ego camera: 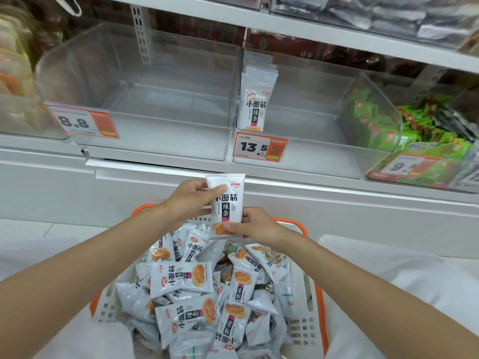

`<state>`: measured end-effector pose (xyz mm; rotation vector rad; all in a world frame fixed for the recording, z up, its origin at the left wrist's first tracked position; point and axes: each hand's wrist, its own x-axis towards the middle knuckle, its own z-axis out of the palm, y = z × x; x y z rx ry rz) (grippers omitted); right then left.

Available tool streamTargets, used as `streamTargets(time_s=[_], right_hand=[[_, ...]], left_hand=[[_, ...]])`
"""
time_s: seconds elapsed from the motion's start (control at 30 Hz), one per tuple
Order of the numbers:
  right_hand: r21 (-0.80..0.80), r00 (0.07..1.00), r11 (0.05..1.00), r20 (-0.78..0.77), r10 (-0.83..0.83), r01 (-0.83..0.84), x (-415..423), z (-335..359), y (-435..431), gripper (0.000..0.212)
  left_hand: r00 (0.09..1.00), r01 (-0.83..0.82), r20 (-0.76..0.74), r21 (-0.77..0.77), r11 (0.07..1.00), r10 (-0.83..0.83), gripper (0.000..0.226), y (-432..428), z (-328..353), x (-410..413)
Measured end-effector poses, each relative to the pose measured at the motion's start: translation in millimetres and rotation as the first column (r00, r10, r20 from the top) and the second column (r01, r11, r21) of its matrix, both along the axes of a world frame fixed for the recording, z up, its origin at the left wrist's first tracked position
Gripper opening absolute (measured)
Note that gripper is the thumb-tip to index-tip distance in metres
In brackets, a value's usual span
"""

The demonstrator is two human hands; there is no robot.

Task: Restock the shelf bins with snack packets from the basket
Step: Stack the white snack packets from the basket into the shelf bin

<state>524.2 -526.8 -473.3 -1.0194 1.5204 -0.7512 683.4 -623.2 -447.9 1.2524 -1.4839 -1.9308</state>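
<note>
I hold one white snack packet (228, 203) upright above the basket. My left hand (191, 199) grips its upper left edge, thumb across the front. My right hand (255, 225) pinches its bottom end. Below, the white basket with an orange rim (317, 301) is heaped with several identical white packets (181, 277). On the shelf, the clear middle bin (305, 151), tagged 13.5, has a few matching packets (256, 104) standing against its left wall. The clear bin to its left (155, 141), tagged 8.8, holds nothing.
A bin of green packets (430, 136) stands at the right, with a 9.9 tag. Another bin with orange-tinted packets (15, 81) is at the far left. An upper shelf (311, 29) overhangs the bins. A white shelf ledge (337, 193) runs between bins and basket.
</note>
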Motion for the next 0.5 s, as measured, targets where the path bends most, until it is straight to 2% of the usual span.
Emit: streamTargets(time_s=[0.1, 0.27, 0.4, 0.5], right_hand=[[0.004, 1.000, 1.000, -0.003, -0.018, 0.018, 0, -2, -4, 0.032], [-0.047, 0.998, 0.998, -0.036, -0.053, 0.051, -3, 0, -10, 0.034], [-0.062, 0.995, 0.993, -0.005, -0.097, 0.096, -7, 4, -14, 0.031], [-0.056, 0.994, 0.992, 0.009, -0.113, 0.113, -7, 4, -14, 0.032]], left_hand=[[0.998, 0.054, 0.027, -0.030, 0.998, -0.054, 0.025, 0, -1, 0], [0.998, 0.005, 0.060, -0.080, 0.997, 0.000, 0.023, -1, -3, 0], [0.999, -0.019, 0.042, -0.077, 0.997, 0.023, 0.023, -2, -3, -2], [0.993, 0.062, 0.102, -0.098, 0.993, -0.052, 0.022, -1, -2, -2]])
